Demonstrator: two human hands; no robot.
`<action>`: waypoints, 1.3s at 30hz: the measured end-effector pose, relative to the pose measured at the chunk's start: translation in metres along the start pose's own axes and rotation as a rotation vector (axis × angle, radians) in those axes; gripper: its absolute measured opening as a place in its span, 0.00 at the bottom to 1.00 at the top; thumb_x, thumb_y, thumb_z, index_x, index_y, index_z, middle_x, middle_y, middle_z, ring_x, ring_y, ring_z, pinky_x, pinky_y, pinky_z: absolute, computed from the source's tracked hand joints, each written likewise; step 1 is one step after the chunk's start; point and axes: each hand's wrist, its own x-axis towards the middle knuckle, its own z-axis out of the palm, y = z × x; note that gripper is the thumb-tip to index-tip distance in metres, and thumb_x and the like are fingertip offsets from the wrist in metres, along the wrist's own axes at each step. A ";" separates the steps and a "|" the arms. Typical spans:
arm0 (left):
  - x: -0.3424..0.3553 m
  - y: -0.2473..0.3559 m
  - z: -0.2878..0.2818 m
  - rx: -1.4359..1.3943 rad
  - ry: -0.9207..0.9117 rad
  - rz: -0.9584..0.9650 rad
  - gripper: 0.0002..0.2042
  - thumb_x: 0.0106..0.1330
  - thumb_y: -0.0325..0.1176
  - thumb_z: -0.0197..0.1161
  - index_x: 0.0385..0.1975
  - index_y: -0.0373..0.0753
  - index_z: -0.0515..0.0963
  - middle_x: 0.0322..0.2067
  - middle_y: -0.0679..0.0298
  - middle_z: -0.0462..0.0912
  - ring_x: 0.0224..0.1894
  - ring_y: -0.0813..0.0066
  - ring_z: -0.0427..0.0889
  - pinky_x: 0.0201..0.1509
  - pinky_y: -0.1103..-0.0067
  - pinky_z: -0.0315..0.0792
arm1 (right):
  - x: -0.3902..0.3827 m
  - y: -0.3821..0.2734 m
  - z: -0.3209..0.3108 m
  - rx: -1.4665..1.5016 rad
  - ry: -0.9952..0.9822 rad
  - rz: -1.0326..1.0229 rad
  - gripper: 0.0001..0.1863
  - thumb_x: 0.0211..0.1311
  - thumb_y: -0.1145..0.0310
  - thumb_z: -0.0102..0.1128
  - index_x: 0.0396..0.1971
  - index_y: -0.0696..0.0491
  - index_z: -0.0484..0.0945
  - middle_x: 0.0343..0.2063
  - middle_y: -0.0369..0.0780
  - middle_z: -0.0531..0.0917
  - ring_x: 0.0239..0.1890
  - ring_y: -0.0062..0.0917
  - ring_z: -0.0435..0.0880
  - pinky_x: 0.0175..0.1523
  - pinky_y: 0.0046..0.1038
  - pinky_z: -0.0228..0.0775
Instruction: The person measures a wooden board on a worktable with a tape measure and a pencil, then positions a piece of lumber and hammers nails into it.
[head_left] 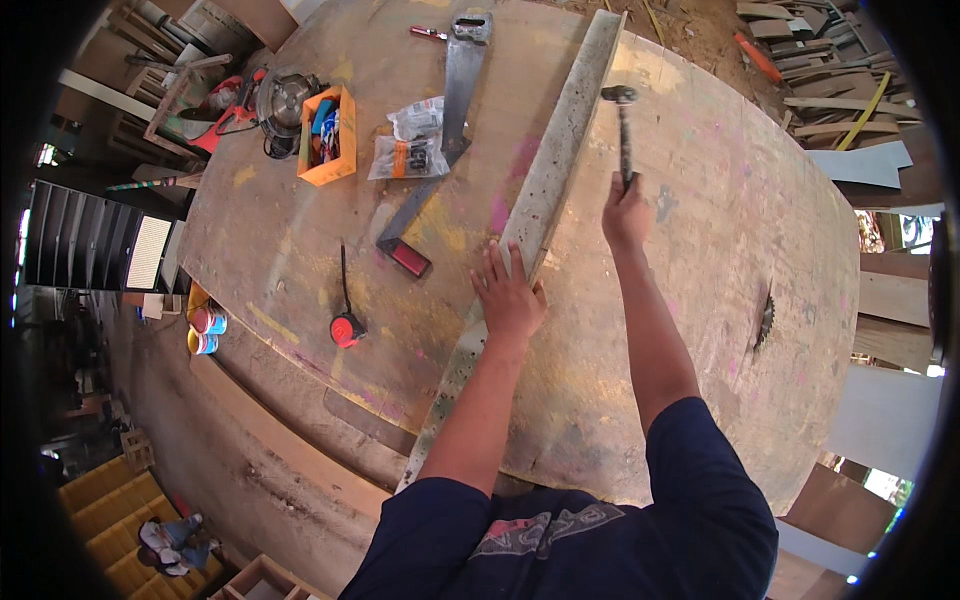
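Observation:
A long, weathered, spotted plank [560, 128] lies lengthwise on the worktable [750, 250]. My left hand [508, 292] rests on the plank, fingers spread over it. My right hand [627, 213] grips a hammer [623, 126] by its handle, to the right of the plank. Left of the plank lie a handsaw [462, 75], clear plastic bags [408, 157], an angled square [408, 220] with a red end, and a red tape measure [348, 330] with a strap.
An orange box [342, 150] of small items sits beside a circular saw [285, 110]. A saw blade [766, 315] shows in the tabletop at right. Paint tins [208, 322] stand at the left edge. Offcuts [830, 105] are piled upper right. Another person [178, 545] is at lower left.

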 end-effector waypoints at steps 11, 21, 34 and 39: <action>0.003 0.012 -0.005 0.015 -0.052 0.012 0.42 0.67 0.48 0.64 0.79 0.40 0.55 0.78 0.46 0.53 0.80 0.48 0.52 0.80 0.46 0.47 | 0.019 0.025 0.005 -0.075 -0.079 -0.081 0.21 0.79 0.45 0.47 0.46 0.50 0.72 0.30 0.56 0.86 0.38 0.59 0.85 0.39 0.59 0.74; -0.002 0.000 -0.003 0.003 -0.031 -0.011 0.43 0.65 0.46 0.67 0.78 0.38 0.57 0.77 0.45 0.54 0.79 0.47 0.54 0.80 0.46 0.48 | 0.023 0.008 -0.003 -0.188 -0.269 -0.156 0.19 0.78 0.48 0.49 0.46 0.51 0.71 0.34 0.57 0.87 0.39 0.59 0.85 0.42 0.59 0.75; 0.000 0.002 -0.002 -0.013 -0.030 -0.018 0.42 0.66 0.47 0.65 0.78 0.39 0.57 0.76 0.44 0.56 0.79 0.45 0.54 0.80 0.45 0.46 | -0.023 -0.059 0.018 0.215 -0.338 -0.147 0.23 0.77 0.50 0.54 0.43 0.59 0.82 0.34 0.55 0.87 0.38 0.48 0.89 0.46 0.49 0.79; 0.002 0.004 0.000 0.044 -0.109 0.004 0.40 0.66 0.46 0.64 0.77 0.39 0.58 0.74 0.47 0.62 0.77 0.49 0.59 0.78 0.45 0.50 | -0.082 -0.102 0.043 0.520 -1.064 0.219 0.25 0.78 0.47 0.53 0.48 0.57 0.83 0.28 0.44 0.88 0.21 0.28 0.86 0.27 0.33 0.79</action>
